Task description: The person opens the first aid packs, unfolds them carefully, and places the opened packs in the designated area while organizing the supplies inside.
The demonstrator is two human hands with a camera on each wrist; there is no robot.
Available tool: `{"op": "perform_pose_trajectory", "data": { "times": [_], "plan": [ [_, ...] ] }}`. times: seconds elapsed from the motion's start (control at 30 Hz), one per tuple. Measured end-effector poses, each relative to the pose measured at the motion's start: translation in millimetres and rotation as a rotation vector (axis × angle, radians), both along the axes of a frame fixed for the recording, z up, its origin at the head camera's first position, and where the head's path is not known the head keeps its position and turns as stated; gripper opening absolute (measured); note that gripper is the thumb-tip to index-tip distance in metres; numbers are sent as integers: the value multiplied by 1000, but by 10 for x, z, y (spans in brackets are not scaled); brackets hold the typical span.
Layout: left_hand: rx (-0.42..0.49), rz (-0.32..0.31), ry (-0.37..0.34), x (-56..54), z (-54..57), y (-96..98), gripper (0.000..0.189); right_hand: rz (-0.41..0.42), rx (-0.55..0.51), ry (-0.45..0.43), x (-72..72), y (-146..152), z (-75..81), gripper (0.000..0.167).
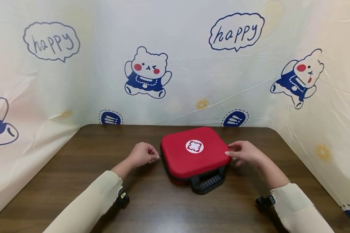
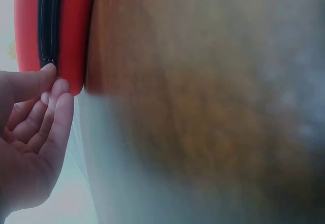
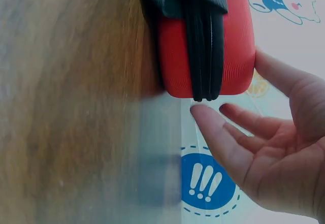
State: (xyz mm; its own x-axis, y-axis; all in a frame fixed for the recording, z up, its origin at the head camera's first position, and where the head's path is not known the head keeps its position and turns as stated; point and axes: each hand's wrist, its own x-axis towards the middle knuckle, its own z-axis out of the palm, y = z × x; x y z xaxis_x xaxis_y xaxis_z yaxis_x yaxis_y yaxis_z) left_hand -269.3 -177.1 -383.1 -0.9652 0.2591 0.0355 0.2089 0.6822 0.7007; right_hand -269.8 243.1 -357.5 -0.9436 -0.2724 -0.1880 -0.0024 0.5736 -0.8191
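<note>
A red zip-up case (image 1: 198,155) with a white round emblem and a black carry handle (image 1: 210,184) lies flat on the table. At its left side my left hand (image 1: 144,154) pinches the zipper pull between thumb and index finger. The left wrist view shows that thumb on the slider of the black zipper (image 2: 49,26), other fingers loosely bent. My right hand (image 1: 245,152) is at the right side, its thumb touching the lid's edge. In the right wrist view its fingers (image 3: 218,132) extend close to the zipper band (image 3: 205,61); contact there is unclear.
The brown wooden table (image 1: 90,149) has rounded far corners. Behind and beside it hangs a pale printed cloth (image 1: 186,71) with bears and "happy" bubbles. Black wrist devices (image 1: 123,198) sit at both sleeves.
</note>
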Motion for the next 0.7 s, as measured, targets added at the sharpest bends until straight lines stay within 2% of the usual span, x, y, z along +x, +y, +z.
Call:
{"op": "perform_pose_trajectory", "data": {
  "times": [0.1, 0.2, 0.33, 0.43, 0.6, 0.7],
  "plan": [
    [-4, -31, -2, 57, 7, 20, 7, -78, 51, 34, -34, -3, -8, 55],
    [2, -69, 1, 109, 12, 59, 8, -138, 58, 75, -79, -19, -12, 43],
    [33, -127, 9, 176, 10, 116, 9, -156, 25, 139, -143, -86, -21, 33],
    [57, -158, 4, 218, 1, 177, 9, -152, 33, 165, -175, -157, -29, 45],
    [80, -208, -9, 279, -11, 296, 9, -110, 148, 174, -186, -271, -43, 81],
    [85, -222, -15, 314, -12, 350, 9, -94, 154, 167, -198, -311, -66, 92]
  ]
}}
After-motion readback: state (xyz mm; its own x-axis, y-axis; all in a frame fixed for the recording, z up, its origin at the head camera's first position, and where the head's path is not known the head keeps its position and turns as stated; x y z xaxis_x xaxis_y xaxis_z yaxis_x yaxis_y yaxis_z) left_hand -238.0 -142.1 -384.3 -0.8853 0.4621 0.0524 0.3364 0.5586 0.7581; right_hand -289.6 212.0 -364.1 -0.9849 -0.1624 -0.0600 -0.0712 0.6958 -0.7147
